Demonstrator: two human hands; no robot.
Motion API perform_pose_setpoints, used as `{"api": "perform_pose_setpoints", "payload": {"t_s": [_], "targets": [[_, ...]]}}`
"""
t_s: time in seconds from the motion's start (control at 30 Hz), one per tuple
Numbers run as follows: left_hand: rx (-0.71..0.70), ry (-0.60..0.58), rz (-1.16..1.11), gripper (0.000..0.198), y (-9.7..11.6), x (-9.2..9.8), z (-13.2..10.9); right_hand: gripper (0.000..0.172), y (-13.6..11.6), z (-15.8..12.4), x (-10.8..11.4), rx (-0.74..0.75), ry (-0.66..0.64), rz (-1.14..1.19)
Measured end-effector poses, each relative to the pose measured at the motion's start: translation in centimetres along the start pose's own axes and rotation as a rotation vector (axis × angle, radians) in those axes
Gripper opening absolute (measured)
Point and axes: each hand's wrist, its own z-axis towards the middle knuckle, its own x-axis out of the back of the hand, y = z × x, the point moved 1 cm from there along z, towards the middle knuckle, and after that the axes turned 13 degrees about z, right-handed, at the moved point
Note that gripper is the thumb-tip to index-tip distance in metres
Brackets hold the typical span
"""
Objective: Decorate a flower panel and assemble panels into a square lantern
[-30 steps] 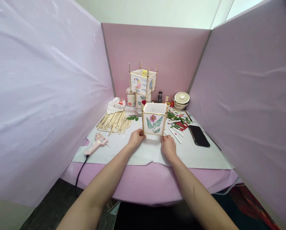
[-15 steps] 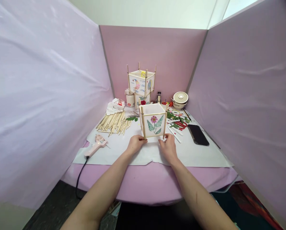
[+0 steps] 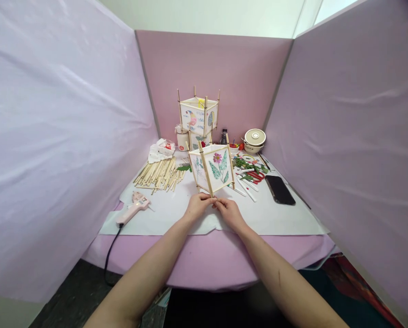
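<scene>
A white paper lantern with a bamboo-stick frame is held tilted over the table, one corner turned toward me. Its right panel carries a pink flower with green leaves, and part of a plant picture shows on the left panel. My left hand pinches the foot of the near corner stick. Close beside it, my right hand has its fingers closed at the same stick end. Behind stands another lantern, with moon and cloud pictures, raised on a further lantern that the held one partly hides.
Bamboo sticks lie in a pile at left, with a pink glue gun and its cord nearer me. At right are a black phone, red scissors, white pens, green leaves and a lidded bowl.
The lantern has turned so a corner faces me and now leans. My right hand has moved left from the right-hand corner stick to join my left hand at the near stick.
</scene>
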Motion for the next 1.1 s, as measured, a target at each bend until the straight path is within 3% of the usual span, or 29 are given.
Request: {"api": "perform_pose_setpoints", "payload": {"t_s": [0.33,0.53,0.83,1.1], "targets": [[0.025,0.014,-0.178,0.020,-0.3,-0.7,0.0,0.032,-0.3,0.3,0.2,-0.030,-0.014,0.089],[0.110,0.106,-0.380,0.020,-0.4,-2.0,-0.7,0.031,-0.2,0.3,0.1,0.004,0.029,0.066],[0.173,0.105,-0.680,0.032,0.4,-2.7,-0.6,0.029,-0.1,0.2,-0.3,0.034,-0.059,0.062],[0.192,0.083,-0.629,0.033,0.0,-2.3,-1.3,0.027,0.6,0.3,-0.1,0.017,-0.029,0.015]]}}
